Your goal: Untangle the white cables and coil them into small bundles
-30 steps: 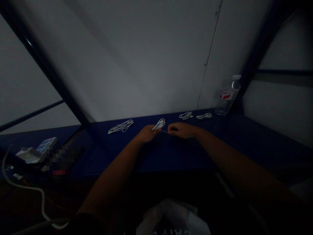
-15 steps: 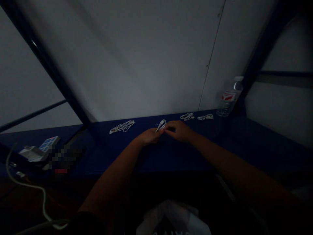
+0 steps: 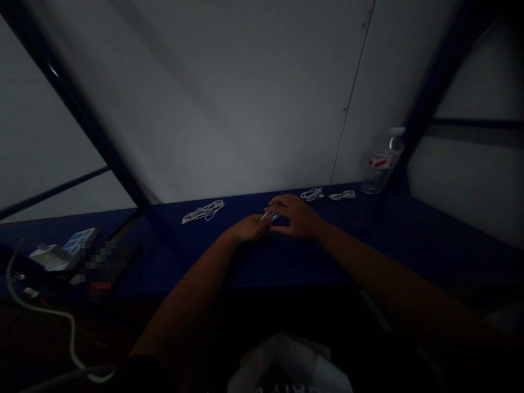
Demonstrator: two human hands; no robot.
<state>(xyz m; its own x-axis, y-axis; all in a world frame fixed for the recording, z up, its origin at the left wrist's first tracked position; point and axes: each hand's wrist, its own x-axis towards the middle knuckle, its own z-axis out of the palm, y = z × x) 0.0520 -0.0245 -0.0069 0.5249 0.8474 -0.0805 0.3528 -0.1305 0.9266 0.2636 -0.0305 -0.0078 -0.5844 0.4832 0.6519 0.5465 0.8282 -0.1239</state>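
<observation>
Nearest, a crumpled pale plastic sheet (image 3: pixel 286 363) is cut off by the lower edge, dim in shadow. The bare left hand (image 3: pixel 248 228) lies curled, fingers closed toward a slim white cable bundle (image 3: pixel 270 216), which sits on the dark blue table (image 3: pixel 388 234), mostly hidden between both hands. The right hand (image 3: pixel 295 217) arches over it with fingers spread; whether either hand pinches the cable is hard to make out. Farther off lie a long looped white cable (image 3: pixel 203 211), a tight white coil (image 3: pixel 312 194) and a flatter white coil (image 3: pixel 341 195). Beyond them stands a clear ribbed plastic water bottle (image 3: pixel 380 166) with a red-marked label, against a white panel wall (image 3: pixel 229 98).
</observation>
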